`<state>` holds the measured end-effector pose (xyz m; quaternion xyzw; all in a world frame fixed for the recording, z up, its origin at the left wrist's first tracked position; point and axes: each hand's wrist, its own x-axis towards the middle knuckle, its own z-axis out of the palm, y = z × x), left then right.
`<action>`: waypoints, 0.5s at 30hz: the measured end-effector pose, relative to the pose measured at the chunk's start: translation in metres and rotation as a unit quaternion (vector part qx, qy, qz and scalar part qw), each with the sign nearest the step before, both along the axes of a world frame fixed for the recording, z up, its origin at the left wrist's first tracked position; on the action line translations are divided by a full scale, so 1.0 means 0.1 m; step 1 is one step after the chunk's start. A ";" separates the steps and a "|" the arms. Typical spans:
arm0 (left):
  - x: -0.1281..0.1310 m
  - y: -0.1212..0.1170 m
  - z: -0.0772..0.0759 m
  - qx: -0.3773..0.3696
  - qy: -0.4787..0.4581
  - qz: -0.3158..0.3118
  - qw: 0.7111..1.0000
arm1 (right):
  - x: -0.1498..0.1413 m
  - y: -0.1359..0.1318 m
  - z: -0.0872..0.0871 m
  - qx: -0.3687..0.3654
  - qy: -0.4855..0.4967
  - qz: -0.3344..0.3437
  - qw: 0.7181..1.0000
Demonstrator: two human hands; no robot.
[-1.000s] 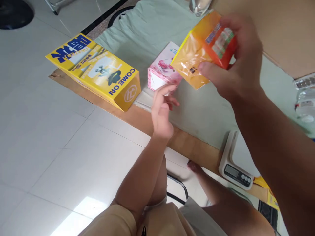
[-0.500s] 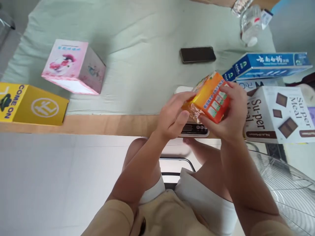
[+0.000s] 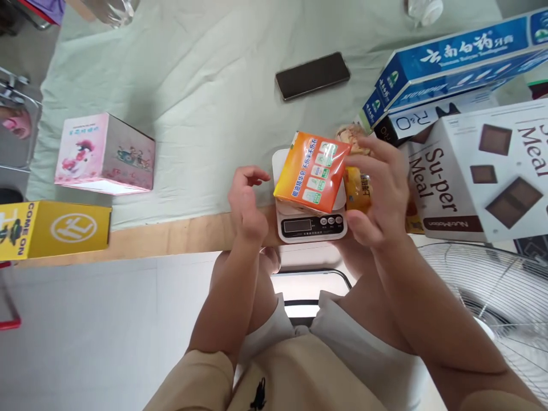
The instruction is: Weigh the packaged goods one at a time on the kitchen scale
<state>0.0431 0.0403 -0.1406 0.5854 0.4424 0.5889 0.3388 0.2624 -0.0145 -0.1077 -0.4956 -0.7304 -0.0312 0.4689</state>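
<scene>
An orange soap pack (image 3: 314,171) in shiny wrap rests on the white kitchen scale (image 3: 279,224), slightly turned, with its printed side up. The scale's dark display and buttons show at the front. My left hand (image 3: 249,202) is to the left of the pack, fingers loosely bent, holding nothing and apart from it. On the other side, my right hand (image 3: 381,191) has its thumb and fingers spread. Its fingertips are close to the pack's right edge; whether they touch cannot be made out. Behind this hand lies a yellow-orange packet (image 3: 357,189), partly hidden.
To the right stand a blue toothpaste box (image 3: 454,63), a black-and-white box (image 3: 428,121) and a Su-per Meal box (image 3: 479,177). A phone (image 3: 312,75) lies behind the scale. At left are a pink box (image 3: 105,153) and a yellow box (image 3: 68,229). A fan (image 3: 483,297) stands below right.
The soap pack has gone from both my hands down onto the scale. My hands have let go and moved apart, left and right. The camera view has shifted.
</scene>
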 end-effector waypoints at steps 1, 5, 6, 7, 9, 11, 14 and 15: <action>-0.03 0.00 -0.01 -0.010 0.001 0.006 1.000 | 0.02 -0.05 -0.02 0.022 0.034 -0.018 0.999; -0.14 0.01 -0.05 -0.009 0.020 0.004 1.000 | 0.03 -0.18 -0.08 0.034 0.070 -0.069 0.995; -0.15 0.01 -0.06 -0.004 0.036 0.000 0.999 | 0.01 -0.18 -0.09 0.026 0.061 -0.067 0.996; -0.16 0.01 -0.06 0.002 0.057 -0.006 0.998 | -0.01 -0.18 -0.09 0.013 0.055 -0.062 0.997; -0.16 0.01 -0.05 0.012 0.104 -0.034 0.994 | -0.07 -0.17 -0.10 -0.023 0.056 -0.049 0.997; -0.14 0.01 -0.03 0.018 0.139 -0.082 0.987 | -0.13 -0.15 -0.13 -0.055 0.069 -0.041 0.995; -0.13 -0.01 -0.02 0.018 0.162 -0.140 0.977 | -0.17 -0.13 -0.17 -0.081 0.082 -0.035 0.993; -0.12 -0.01 -0.02 0.016 0.168 -0.146 0.975 | -0.18 -0.13 -0.18 -0.085 0.083 -0.032 0.992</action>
